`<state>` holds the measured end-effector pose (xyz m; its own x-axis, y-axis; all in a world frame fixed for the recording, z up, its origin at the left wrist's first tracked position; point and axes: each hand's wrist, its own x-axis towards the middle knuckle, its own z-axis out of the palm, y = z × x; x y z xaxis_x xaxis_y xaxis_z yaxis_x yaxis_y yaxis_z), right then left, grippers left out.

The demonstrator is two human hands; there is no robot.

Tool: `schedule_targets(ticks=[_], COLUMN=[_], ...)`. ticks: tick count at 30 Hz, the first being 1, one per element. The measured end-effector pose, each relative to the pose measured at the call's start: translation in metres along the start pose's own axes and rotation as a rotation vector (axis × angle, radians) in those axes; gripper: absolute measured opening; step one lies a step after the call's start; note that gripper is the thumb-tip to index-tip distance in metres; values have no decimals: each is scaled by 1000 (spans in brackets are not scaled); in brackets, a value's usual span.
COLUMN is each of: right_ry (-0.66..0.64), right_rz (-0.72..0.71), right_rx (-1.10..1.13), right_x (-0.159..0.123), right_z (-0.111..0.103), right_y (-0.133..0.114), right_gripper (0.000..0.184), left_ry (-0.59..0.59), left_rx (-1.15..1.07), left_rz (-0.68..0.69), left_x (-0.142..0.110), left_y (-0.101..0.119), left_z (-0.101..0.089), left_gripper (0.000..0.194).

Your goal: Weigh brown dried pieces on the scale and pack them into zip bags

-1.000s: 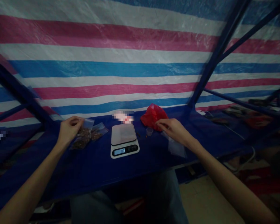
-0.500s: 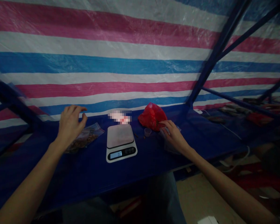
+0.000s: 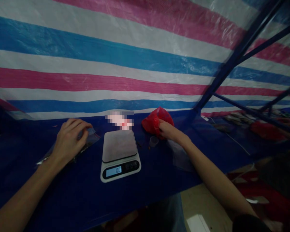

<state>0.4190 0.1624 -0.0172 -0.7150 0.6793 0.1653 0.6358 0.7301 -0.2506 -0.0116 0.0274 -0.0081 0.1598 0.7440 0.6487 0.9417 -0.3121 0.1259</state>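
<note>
Red, thin plastic, crumpled: the bag [image 3: 151,122] sits at the back of the blue surface [image 3: 72,196], right of the scale [image 3: 119,146], its gathered mouth facing the right hand [image 3: 168,130]. Head view: right hand is reaching into that mouth; fingertips hidden, so pinch or spread cannot be told. Left hand [image 3: 69,138] is curved over clear bags [image 3: 93,138], thumb and fingers apart; contact unclear. Scale reads 0.0, pan bare. Small clear cup [image 3: 153,141] stands just beside the red bag, dark bits [image 3: 139,144] near it; a flat clear bag [image 3: 181,155] lies by the right wrist. Judgement: drawing the fingers out calls for clearing the loose rim without knocking the cup.
</note>
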Motion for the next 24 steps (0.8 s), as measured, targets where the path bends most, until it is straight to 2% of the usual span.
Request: schedule_targets(ticks=[4,9,17,21,24], right_ry=[-2,68,169,307,474], right_rz=[-36,-113,-26,22,59], right_rx=[38,80,41,87,165], right_x=[-3,0,-3,-4,-6], right_z=[0,2,-7,-16,-24], right_y=[-1,2,7,2,-6], right_gripper=[33,30,20,17,13], left_ry=[23,6,20,13,11], left_rx=[-57,-20,-21,-38,-48], left_rz=[-4,-27,-20,-19,-36], left_x=[3,1,2,2,2], left_y=[5,0,1,1,1], left_z=[-3,-3,-4,-4,-4], left_gripper=[18,21,24,23,23])
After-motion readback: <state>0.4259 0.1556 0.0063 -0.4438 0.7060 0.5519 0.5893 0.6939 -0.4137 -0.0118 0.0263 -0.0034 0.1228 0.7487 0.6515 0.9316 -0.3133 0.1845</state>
